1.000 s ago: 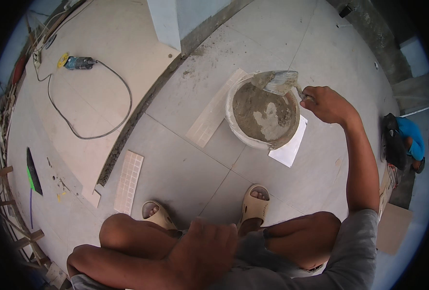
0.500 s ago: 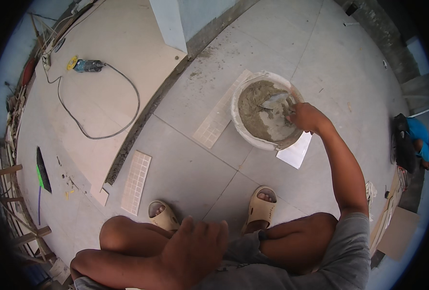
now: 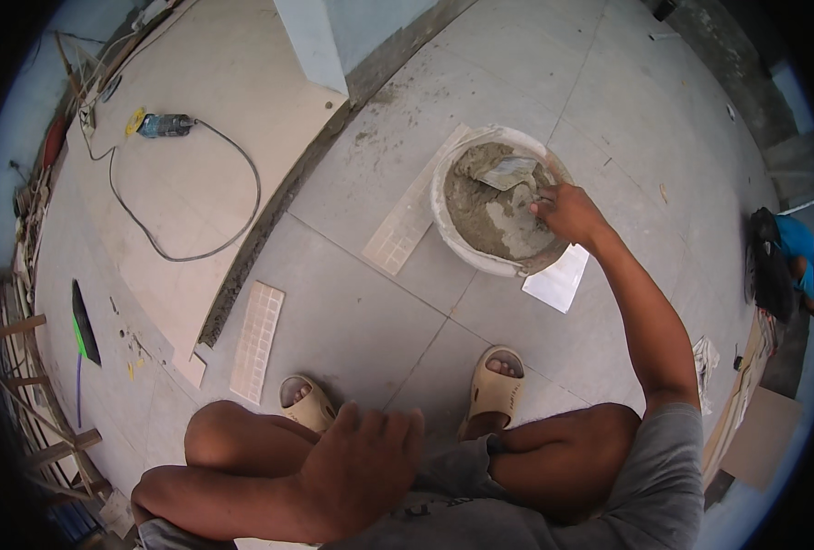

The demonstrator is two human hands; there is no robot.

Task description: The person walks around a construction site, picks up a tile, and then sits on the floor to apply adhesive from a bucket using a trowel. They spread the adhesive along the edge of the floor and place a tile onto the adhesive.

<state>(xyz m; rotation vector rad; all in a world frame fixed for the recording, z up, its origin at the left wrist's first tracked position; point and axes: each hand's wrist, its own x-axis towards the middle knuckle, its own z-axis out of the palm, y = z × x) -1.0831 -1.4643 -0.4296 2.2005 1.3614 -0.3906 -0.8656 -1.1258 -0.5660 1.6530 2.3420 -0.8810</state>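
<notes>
- One bucket (image 3: 491, 264) is seen, filled with one mass of wet grey cement (image 3: 520, 234); it is set on the floor in front of the feet, a little to the right.
- One trowel (image 3: 508, 172) is counted, its smeared blade held over the cement inside the rim.
- Two narrow tile strips are laid out: one marked strip (image 3: 258, 344) before the left foot, and one longer strip (image 3: 402, 225) just beside the bucket, its far end passing close to the rim.
- One white sheet (image 3: 560, 280) is partly covered by the bucket.
- Two tan sandals (image 3: 498, 396) are worn, planted apart.
- One power tool (image 3: 164, 126) with a yellow guard is left lying on its side, its single dark cord looped.
- One broom (image 3: 84, 323), black and green, is laid at the far left.
- The floor (image 3: 361, 316) is covered in large grey tiles; a paler raised slab (image 3: 187, 211) with a rough edge is met by a light blue pillar (image 3: 320, 46).
- The right arm is stretched forward, and the trowel's handle is gripped by the right hand (image 3: 569, 215).
- The left forearm is laid across the knee; the left hand (image 3: 363, 467) is seen from its back, so whether it is clenched or released cannot be told.
</notes>
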